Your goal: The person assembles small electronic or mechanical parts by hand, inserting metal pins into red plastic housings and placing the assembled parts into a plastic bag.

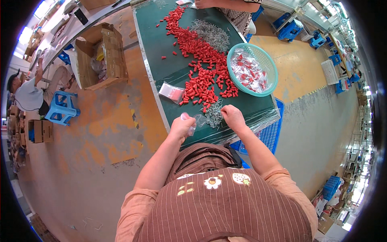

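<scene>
At the near end of a dark green table (pixel 157 48), my left hand (pixel 180 127) is closed around a small clear plastic bag (pixel 193 127). My right hand (pixel 234 117) is closed in a pinch at the right edge of a small heap of grey screws (pixel 214 115); what its fingertips hold, if anything, is too small to make out. Beyond both hands spreads a long pile of small red caps or plugs (pixel 203 86). A stack of flat clear bags (pixel 171 92) with something red lies left of the pile.
A mint-green basket (pixel 275 80) of filled clear bags stands at the table's right edge. Farther back lies a larger metal screw heap (pixel 209 34), near another person's hand (pixel 205 3). A blue crate (pixel 271 135) sits lower right; a cardboard box (pixel 115 56) stands left.
</scene>
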A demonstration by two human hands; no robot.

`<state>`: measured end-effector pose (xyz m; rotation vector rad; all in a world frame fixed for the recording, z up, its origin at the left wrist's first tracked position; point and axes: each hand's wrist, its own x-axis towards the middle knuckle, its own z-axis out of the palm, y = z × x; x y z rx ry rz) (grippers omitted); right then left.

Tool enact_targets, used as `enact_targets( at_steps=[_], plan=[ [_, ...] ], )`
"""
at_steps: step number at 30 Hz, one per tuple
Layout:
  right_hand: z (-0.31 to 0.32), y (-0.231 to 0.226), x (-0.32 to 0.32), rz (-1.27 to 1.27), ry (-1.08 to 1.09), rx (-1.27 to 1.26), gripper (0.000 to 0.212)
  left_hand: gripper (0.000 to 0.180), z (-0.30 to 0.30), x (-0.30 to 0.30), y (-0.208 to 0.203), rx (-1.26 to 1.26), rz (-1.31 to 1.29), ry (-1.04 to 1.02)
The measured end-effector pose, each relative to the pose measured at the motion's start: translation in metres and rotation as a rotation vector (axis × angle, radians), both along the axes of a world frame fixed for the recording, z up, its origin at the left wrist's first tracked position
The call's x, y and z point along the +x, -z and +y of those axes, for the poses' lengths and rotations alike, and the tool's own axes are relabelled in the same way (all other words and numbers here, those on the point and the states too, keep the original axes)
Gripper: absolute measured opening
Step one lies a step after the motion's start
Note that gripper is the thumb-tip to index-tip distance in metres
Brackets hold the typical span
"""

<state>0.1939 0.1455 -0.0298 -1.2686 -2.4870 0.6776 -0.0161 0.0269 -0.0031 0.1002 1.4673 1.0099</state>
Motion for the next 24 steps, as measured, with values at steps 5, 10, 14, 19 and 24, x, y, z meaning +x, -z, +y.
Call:
enact_targets(
  at_steps=[5, 10, 14, 19, 24],
  plan=[
    [0.004, -0.006, 0.001, 0.106, 0.03, -0.165, 0.01, 0.02, 0.001, 0.0, 0.002, -0.005, -0.038, -0.002],
    [0.008, -0.012, -0.011, 0.018, 0.011, -0.13, 0.014, 0.02, -0.001, -0.002, 0.004, -0.008, -0.063, 0.002],
    [0.019, -0.01, -0.043, -0.015, 0.003, -0.007, 0.018, 0.014, -0.006, 0.004, 0.002, 0.059, 0.163, 0.07],
    [0.029, 0.006, -0.07, -0.166, -0.023, 0.041, 0.023, 0.011, -0.011, 0.005, -0.005, 0.084, 0.242, 0.073],
    [0.043, 0.013, -0.071, -0.154, -0.083, -0.026, 0.019, 0.01, -0.017, -0.002, 0.004, 0.091, 0.244, 0.045]
  ],
)
